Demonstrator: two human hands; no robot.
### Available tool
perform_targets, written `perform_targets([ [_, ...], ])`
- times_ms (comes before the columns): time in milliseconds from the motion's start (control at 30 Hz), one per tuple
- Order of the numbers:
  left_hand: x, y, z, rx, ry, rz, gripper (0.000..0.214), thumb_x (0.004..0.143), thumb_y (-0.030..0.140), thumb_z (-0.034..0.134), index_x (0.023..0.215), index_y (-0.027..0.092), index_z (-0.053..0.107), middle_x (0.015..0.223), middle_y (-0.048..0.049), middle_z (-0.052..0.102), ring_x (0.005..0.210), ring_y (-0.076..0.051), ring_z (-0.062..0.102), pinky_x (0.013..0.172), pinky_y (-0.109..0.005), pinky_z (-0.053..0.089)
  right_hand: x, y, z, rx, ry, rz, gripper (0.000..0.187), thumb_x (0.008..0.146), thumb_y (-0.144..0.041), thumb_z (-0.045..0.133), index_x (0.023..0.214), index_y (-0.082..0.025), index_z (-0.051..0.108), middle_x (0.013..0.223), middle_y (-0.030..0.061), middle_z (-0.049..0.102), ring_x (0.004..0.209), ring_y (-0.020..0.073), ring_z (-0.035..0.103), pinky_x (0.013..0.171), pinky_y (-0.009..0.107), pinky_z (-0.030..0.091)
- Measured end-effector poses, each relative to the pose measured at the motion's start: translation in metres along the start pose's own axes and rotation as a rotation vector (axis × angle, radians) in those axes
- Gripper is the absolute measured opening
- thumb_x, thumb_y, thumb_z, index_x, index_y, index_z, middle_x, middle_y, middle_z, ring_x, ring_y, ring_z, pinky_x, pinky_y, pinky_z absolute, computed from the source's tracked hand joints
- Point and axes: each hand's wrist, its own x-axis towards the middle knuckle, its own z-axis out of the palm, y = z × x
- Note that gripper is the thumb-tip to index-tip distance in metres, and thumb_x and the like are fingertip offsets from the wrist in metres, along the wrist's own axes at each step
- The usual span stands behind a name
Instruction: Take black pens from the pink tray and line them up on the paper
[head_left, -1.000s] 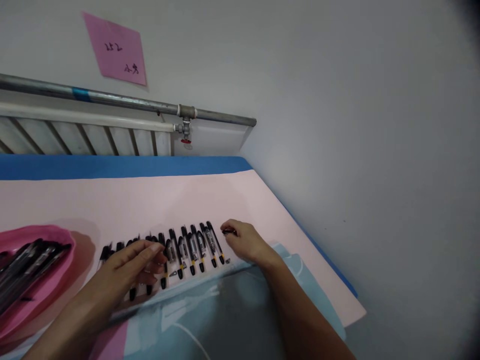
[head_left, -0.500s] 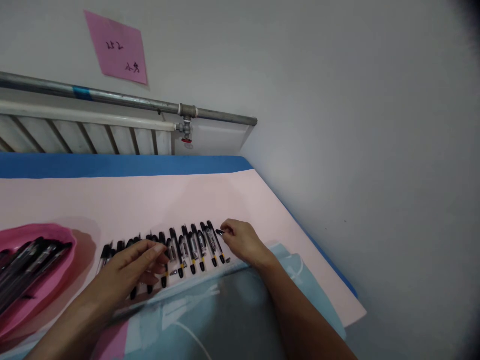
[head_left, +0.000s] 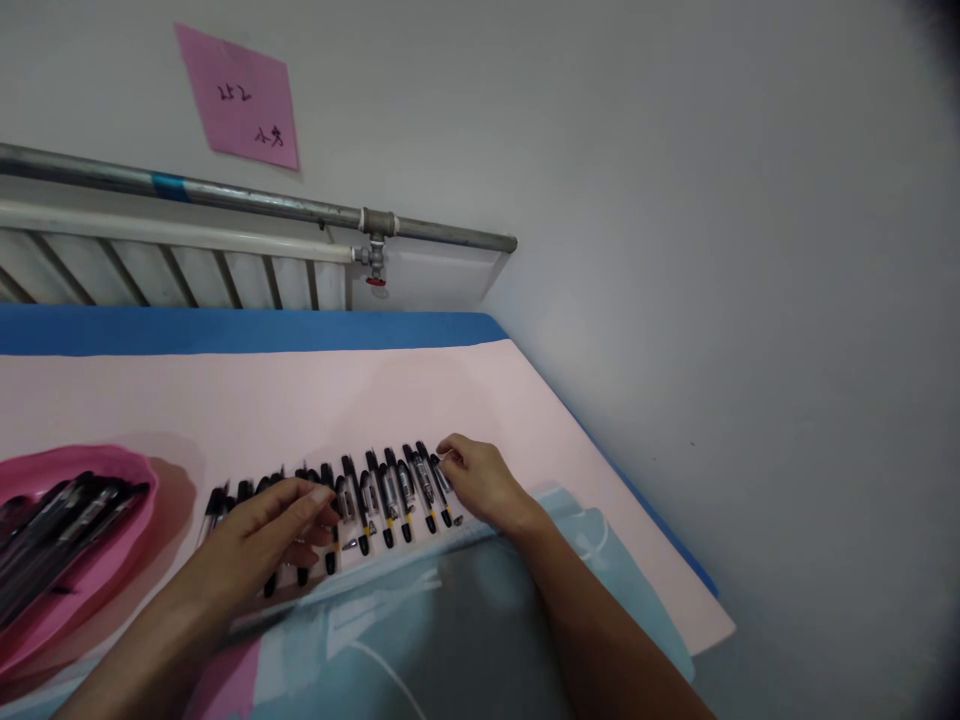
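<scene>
Head view: pens sit right of the tub. Right hand is at the pen farthest from the tub, left hand nearer it; from here can't tell if either's pinching. I'd keep spacing even.

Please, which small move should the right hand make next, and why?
Perhaps the right hand should gently let go of the small black-topped piece: its fingertips seem to be on it, and the piece already appears to lie beside the row's rightmost pen.
</scene>
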Motion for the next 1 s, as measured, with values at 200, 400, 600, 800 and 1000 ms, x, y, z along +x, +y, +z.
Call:
perform_targets([
  [200, 0.006, -0.004, -0.003, 0.038, -0.042, 0.009, 0.038, 0.063, 0.056, 0.058, 0.075, 0.021, 0.063, 0.072, -0.0039, 0.067, 0.069, -0.02, 0.062, 0.059, -0.029, 0.05, 0.001, 0.004, 0.001, -0.001, 0.035, -0.023, 0.023, 0.081, -0.016, 0.044, 0.091, -0.018, 0.065, 0.075, 0.0038, 0.066, 0.069, 0.0144, 0.057, 0.064, 0.023, 0.041],
  [400, 0.003, -0.004, -0.001, 0.136, -0.044, 0.046, 0.036, 0.071, 0.054, 0.051, 0.073, 0.02, 0.06, 0.064, 0.0003, 0.061, 0.051, -0.012, 0.053, 0.046, -0.021, 0.04, 0.007, 0.009, 0.005, -0.002, 0.067, 0.029, 0.025, 0.08, -0.013, 0.043, 0.091, -0.018, 0.065, 0.079, 0.0042, 0.067, 0.071, 0.0142, 0.059, 0.066, 0.023, 0.043],
  [600, 0.007, -0.009, -0.002, 0.143, -0.081, 0.045, 0.034, 0.071, 0.053, 0.051, 0.068, 0.02, 0.057, 0.049, 0.0043, 0.051, 0.046, -0.01, 0.047, 0.041, -0.019, 0.033, 0.01, 0.011, 0.007, -0.005, 0.073, 0.024, 0.024, 0.078, -0.014, 0.045, 0.089, -0.018, 0.066, 0.082, 0.0044, 0.068, 0.073, 0.0146, 0.059, 0.067, 0.023, 0.043],
  [800, 0.007, -0.011, 0.0, 0.138, -0.043, 0.08, 0.034, 0.072, 0.053, 0.05, 0.065, 0.02, 0.055, 0.049, 0.004, 0.05, 0.046, -0.01, 0.045, 0.041, -0.018, 0.03, 0.01, 0.011, 0.008, 0.003, 0.071, 0.009, 0.023, 0.079, -0.014, 0.045, 0.089, -0.018, 0.065, 0.073, 0.0027, 0.066, 0.065, 0.0126, 0.057, 0.063, 0.022, 0.042],
  [1000, 0.006, -0.009, -0.001, 0.183, -0.052, 0.069, 0.035, 0.074, 0.054, 0.047, 0.066, 0.02, 0.054, 0.049, 0.0039, 0.049, 0.046, -0.011, 0.045, 0.041, -0.019, 0.029, 0.009, 0.008, 0.008, 0.023, 0.064, 0.001, 0.023, 0.079, -0.015, 0.045, 0.088, -0.019, 0.065, 0.073, 0.0025, 0.066, 0.064, 0.0123, 0.057, 0.06, 0.022, 0.041],
])
